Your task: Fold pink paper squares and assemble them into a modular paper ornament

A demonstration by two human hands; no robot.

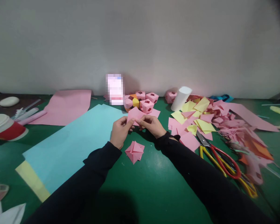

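Between my two hands is a small sheet of pink paper [135,114], raised a little above the green table. My left hand [120,130] pinches its left lower edge with thumb and fingers. On the other side, my right hand [154,126] pinches the lower right part, thumbs close together. Just below lies a folded pink paper piece [134,151] with pointed corners. Behind the sheet sit several folded pink paper shapes [146,106] with square openings, beside a yellow and orange one [135,102].
Large blue paper sheets [77,140] and a pink sheet [72,105] lie left. A lit phone [115,89] leans on the wall. Right are a white paper roll [182,98], yellow and pink squares [202,124], red-handled scissors [224,158] and a glue gun [253,168]. A cup [7,127] stands far left.
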